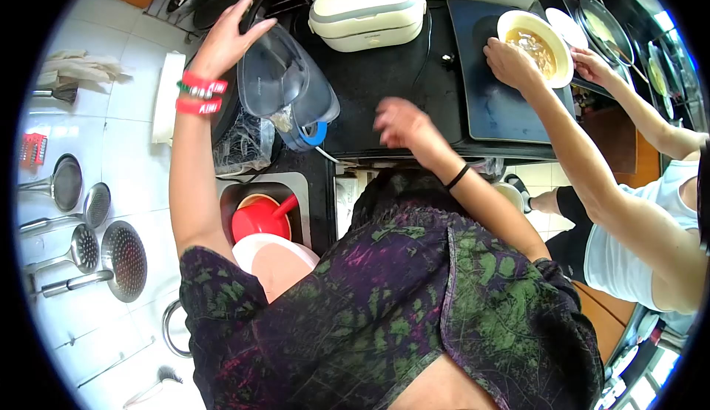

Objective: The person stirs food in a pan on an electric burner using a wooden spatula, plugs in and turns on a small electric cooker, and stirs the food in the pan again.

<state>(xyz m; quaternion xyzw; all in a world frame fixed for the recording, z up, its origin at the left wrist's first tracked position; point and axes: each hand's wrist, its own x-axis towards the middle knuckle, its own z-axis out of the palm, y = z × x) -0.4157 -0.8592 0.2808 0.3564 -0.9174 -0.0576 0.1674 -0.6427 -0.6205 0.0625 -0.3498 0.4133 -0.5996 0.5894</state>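
My left hand [228, 40], with red wristbands at its wrist, is raised at the upper left, fingers and thumb spread. It is beside the top end of a clear plastic container [262, 77]; I cannot tell whether it touches. A spoon-like shape shows through the plastic, and a blue ring-shaped handle [319, 135] is at the lower end. My right hand [403, 123], with a black band on the wrist, is over the black counter [370, 84]. Motion blurs its fingers, and nothing can be made out in them.
A cream lunch box [367, 16] stands at the back. To the right, another person's hands hold a cream bowl [563, 47] of liquid and food over a dark panel [503, 114]. A red dipper [260, 221] is in the sink [299, 188]; strainers [124, 262] hang left.
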